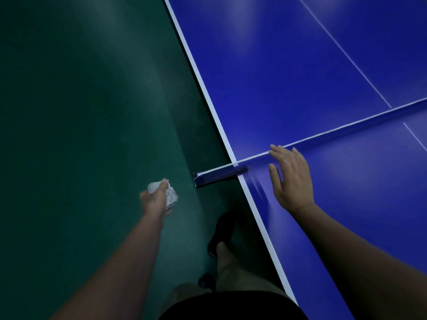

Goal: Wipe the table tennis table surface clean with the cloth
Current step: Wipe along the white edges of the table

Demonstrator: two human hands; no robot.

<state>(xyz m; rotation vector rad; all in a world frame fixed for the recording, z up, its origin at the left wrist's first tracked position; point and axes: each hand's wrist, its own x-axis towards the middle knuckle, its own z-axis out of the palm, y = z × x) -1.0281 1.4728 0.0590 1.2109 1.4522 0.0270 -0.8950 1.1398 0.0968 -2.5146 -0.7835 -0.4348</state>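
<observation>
White, crumpled cloth [169,195] sits bunched in my left grip [155,199], off the table [323,77] over the floor; soft, light, best held balled. My right hand [291,181] rests flat, fingers straight, by the net.

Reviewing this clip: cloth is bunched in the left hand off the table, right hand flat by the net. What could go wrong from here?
1. The cloth is crumpled in the left hand over the floor, not on the table; wiping may stall or skip this corner.
2. The right hand, bare and flat on the blue surface, could leave smears.
3. Its fingertips touch the net; a push might sag or shift it at the clamp.
</observation>
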